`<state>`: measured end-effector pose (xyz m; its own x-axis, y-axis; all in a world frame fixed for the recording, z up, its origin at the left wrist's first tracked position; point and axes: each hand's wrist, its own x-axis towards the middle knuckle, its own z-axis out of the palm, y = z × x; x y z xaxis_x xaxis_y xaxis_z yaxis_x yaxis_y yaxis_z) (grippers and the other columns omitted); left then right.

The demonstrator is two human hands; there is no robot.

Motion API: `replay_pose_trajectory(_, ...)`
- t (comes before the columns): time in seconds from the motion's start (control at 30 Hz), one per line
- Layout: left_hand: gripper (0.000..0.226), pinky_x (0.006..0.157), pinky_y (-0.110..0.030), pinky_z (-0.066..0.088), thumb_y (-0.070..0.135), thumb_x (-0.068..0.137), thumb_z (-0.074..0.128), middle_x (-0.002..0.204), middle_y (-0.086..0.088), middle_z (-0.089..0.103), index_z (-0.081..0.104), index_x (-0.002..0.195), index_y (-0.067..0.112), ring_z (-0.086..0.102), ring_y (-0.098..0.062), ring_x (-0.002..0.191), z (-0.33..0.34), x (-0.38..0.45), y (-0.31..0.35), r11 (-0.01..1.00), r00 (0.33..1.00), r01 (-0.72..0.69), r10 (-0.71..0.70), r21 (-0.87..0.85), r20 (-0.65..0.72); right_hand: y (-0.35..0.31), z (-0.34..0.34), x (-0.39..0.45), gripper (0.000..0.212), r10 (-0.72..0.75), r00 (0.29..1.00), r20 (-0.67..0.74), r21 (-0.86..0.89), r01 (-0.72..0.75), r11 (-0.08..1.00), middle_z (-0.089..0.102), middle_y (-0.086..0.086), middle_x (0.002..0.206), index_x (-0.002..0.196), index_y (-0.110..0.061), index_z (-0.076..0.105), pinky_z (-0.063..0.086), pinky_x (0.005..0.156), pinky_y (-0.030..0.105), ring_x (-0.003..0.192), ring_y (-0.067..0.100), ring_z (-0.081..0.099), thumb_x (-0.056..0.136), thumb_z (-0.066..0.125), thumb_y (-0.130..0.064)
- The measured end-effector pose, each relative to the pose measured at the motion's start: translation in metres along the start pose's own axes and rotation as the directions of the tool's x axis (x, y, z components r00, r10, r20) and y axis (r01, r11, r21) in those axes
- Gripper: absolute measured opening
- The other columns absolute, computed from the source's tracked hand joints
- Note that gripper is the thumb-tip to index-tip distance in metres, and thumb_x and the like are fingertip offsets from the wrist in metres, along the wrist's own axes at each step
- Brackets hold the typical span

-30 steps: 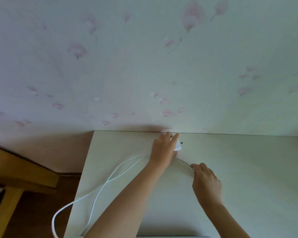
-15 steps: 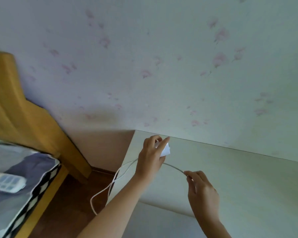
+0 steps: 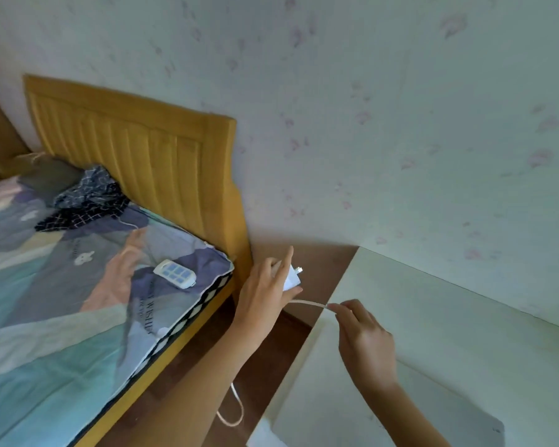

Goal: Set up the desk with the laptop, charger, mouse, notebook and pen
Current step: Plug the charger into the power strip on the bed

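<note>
My left hand holds the white charger block in the air over the gap between the bed and the desk, its metal prongs pointing up and right. The white charger cable runs from the block to my right hand, which pinches it above the left edge of the pale desk. A loop of the cable hangs below my left forearm over the floor. A grey flat slab, maybe the laptop, lies on the desk at the lower right.
A white power strip lies on the patterned bedspread near the bed's corner. A yellow wooden headboard stands against the flowered wall. Brown floor shows between bed and desk.
The view has swung left toward the bed. My left hand lifted the charger block off the desk and carried it left over the gap; my right hand followed, still pinching the cable.
</note>
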<state>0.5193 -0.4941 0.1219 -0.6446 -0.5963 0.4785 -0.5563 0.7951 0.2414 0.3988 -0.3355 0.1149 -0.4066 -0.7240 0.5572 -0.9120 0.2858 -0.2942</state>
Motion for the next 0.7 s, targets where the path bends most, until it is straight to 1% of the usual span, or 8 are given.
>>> replay_pose_trajectory(0.07, 0.080, 0.067, -0.030, 0.053, 0.049, 0.085, 0.062, 0.104, -0.009, 0.054, 0.026, 0.149, 0.017, 0.057, -0.021, 0.088, -0.019, -0.018, -0.025, 0.996, 0.996, 0.085, -0.085, 0.039, 0.004, -0.030, 0.005, 0.002, 0.035, -0.051, 0.999, -0.006, 0.034, 0.051, 0.998, 0.065, -0.002, 0.083, 0.093, -0.020, 0.071, 0.028, 0.042, 0.019, 0.058, 0.021, 0.061, 0.071, 0.057, 0.004)
replay_pose_trajectory(0.13, 0.080, 0.068, -0.028, 0.051, 0.052, 0.088, 0.056, 0.109, -0.008, 0.053, 0.020, 0.151, 0.017, 0.056, -0.020, 0.093, -0.037, -0.036, -0.052, 0.984, 0.988, 0.153, -0.155, 0.091, 0.013, -0.059, 0.015, 0.003, 0.034, -0.097, 0.995, -0.008, 0.072, 0.097, 0.993, 0.065, -0.003, 0.083, 0.093, -0.020, 0.071, 0.031, 0.042, 0.020, 0.060, 0.020, 0.062, 0.077, 0.045, -0.005)
replay_pose_trajectory(0.27, 0.081, 0.068, -0.033, 0.053, 0.042, 0.087, 0.060, 0.114, -0.010, 0.052, 0.018, 0.151, 0.015, 0.057, -0.025, 0.095, -0.063, -0.067, -0.116, 0.962, 0.967, 0.244, -0.251, 0.120, 0.043, -0.119, 0.049, 0.006, 0.029, -0.124, 0.990, 0.066, 0.146, 0.113, 0.983, 0.064, -0.005, 0.086, 0.095, -0.022, 0.071, 0.043, 0.041, 0.024, 0.065, 0.016, 0.063, 0.079, 0.058, -0.001)
replay_pose_trajectory(0.4, 0.077, 0.071, -0.038, 0.054, 0.029, 0.087, 0.061, 0.111, -0.012, 0.051, 0.022, 0.150, 0.012, 0.056, -0.028, 0.092, -0.072, -0.091, -0.192, 0.956, 0.953, 0.281, -0.288, 0.084, 0.089, -0.186, 0.095, 0.013, 0.027, -0.126, 0.984, 0.129, 0.186, 0.101, 0.977, 0.064, -0.009, 0.085, 0.091, -0.024, 0.071, 0.038, 0.038, 0.021, 0.067, 0.013, 0.063, 0.078, 0.057, -0.004)
replay_pose_trajectory(0.47, 0.076, 0.078, -0.042, 0.053, 0.025, 0.087, 0.060, 0.114, -0.014, 0.050, 0.020, 0.150, 0.011, 0.054, -0.029, 0.094, -0.070, -0.097, -0.230, 0.959, 0.951, 0.268, -0.278, 0.088, 0.134, -0.212, 0.120, 0.015, 0.028, -0.129, 0.976, 0.177, 0.191, 0.095, 0.977, 0.064, -0.010, 0.086, 0.090, -0.025, 0.070, 0.037, 0.037, 0.021, 0.068, 0.012, 0.063, 0.078, 0.061, -0.002)
replay_pose_trajectory(0.53, 0.078, 0.082, -0.041, 0.051, 0.023, 0.086, 0.065, 0.115, -0.012, 0.050, 0.023, 0.150, 0.012, 0.052, -0.028, 0.095, -0.067, -0.099, -0.261, 0.965, 0.949, 0.244, -0.258, 0.094, 0.183, -0.231, 0.144, 0.019, 0.031, -0.128, 0.967, 0.222, 0.189, 0.087, 0.978, 0.063, -0.010, 0.087, 0.090, -0.026, 0.069, 0.039, 0.035, 0.023, 0.068, 0.012, 0.063, 0.076, 0.067, 0.001)
replay_pose_trajectory(0.6, 0.080, 0.078, -0.038, 0.051, 0.021, 0.081, 0.072, 0.111, -0.010, 0.053, 0.029, 0.148, 0.014, 0.054, -0.026, 0.093, -0.064, -0.096, -0.286, 0.970, 0.943, 0.227, -0.242, 0.087, 0.229, -0.245, 0.166, 0.022, 0.031, -0.120, 0.959, 0.256, 0.183, 0.073, 0.980, 0.063, -0.011, 0.084, 0.088, -0.026, 0.070, 0.037, 0.033, 0.025, 0.065, 0.012, 0.062, 0.071, 0.072, 0.001)
replay_pose_trajectory(0.7, 0.086, 0.060, -0.034, 0.055, 0.015, 0.057, 0.088, 0.100, -0.006, 0.064, 0.050, 0.135, 0.012, 0.062, -0.027, 0.084, -0.051, -0.086, -0.324, 0.971, 0.930, 0.227, -0.237, 0.067, 0.282, -0.253, 0.198, 0.032, 0.035, -0.115, 0.956, 0.270, 0.181, 0.067, 0.981, 0.062, -0.011, 0.079, 0.083, -0.025, 0.070, 0.036, 0.032, 0.025, 0.063, 0.011, 0.061, 0.063, 0.077, 0.002)
